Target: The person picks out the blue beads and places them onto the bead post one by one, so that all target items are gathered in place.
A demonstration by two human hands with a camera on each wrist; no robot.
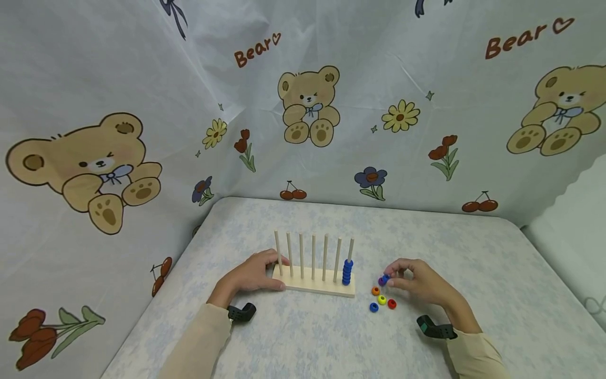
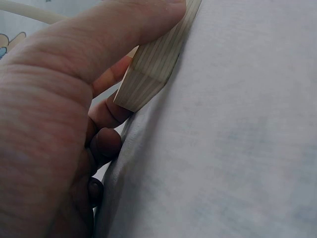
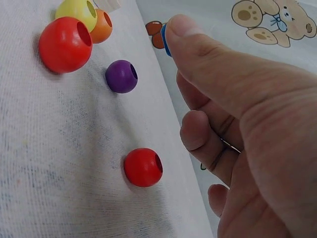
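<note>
My left hand grips the left end of a wooden peg rack, thumb along the front edge and fingers behind; the left wrist view shows the base end between them. Seven upright pegs stand in a row on the rack. A stack of blue beads sits on its rightmost peg. Right of the rack, my right hand pinches a blue bead between thumb and fingertips, mostly hidden by the thumb in the right wrist view. A purple bead lies on the table below it.
Loose orange, yellow, red and blue beads lie near the rack's right end. Another red bead lies under my right hand. A bear-print curtain hangs behind the table.
</note>
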